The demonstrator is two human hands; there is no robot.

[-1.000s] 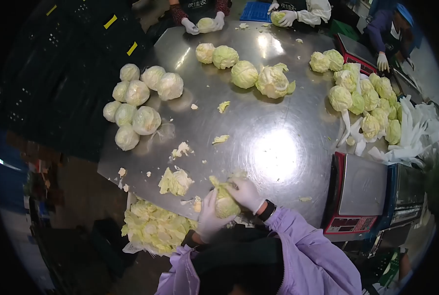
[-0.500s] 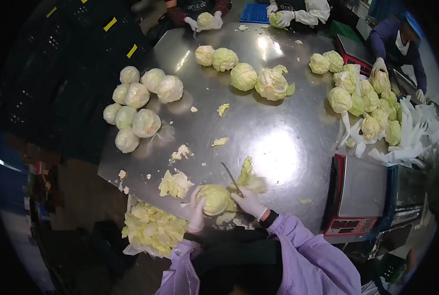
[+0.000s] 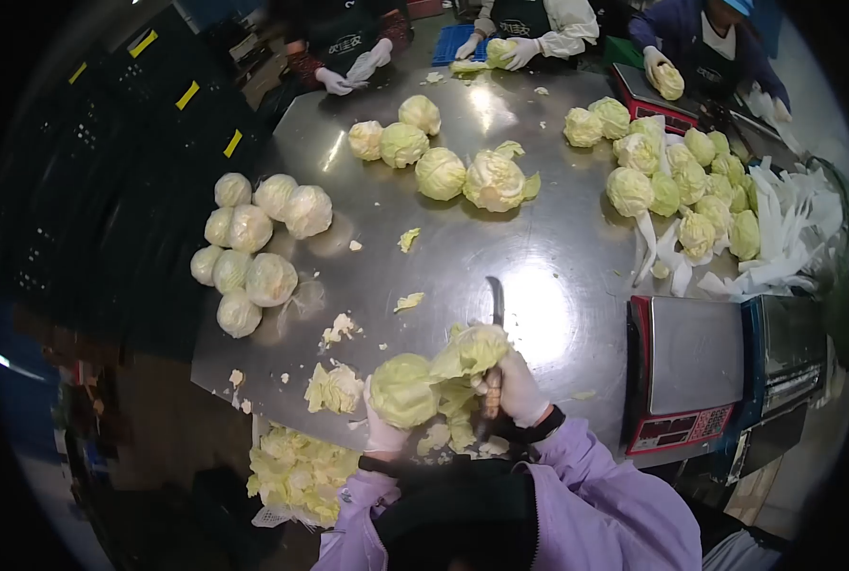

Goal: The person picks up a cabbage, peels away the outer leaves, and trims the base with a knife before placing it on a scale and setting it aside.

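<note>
My left hand, in a white glove, is wrapped around the left side of a pale green cabbage above the near part of the steel table. My gloved right hand grips the wooden handle of a knife, its dark curved blade pointing away from me. A loosened outer leaf spreads between the cabbage and my right hand, overlapping the knife in this view. Below it lie leaf scraps. Left of the cabbage sits a torn leaf piece.
Film-wrapped cabbages cluster at the left, with bare heads farther back. More cabbages and white netting lie at the right, near a red scale. A leaf-filled container stands below the front edge. Three co-workers stand across the table.
The outer leaf has come away toward my right hand, and the knife has swung more upright. A co-worker's cabbage now rests on the table at the back; another co-worker has lifted one at right.
</note>
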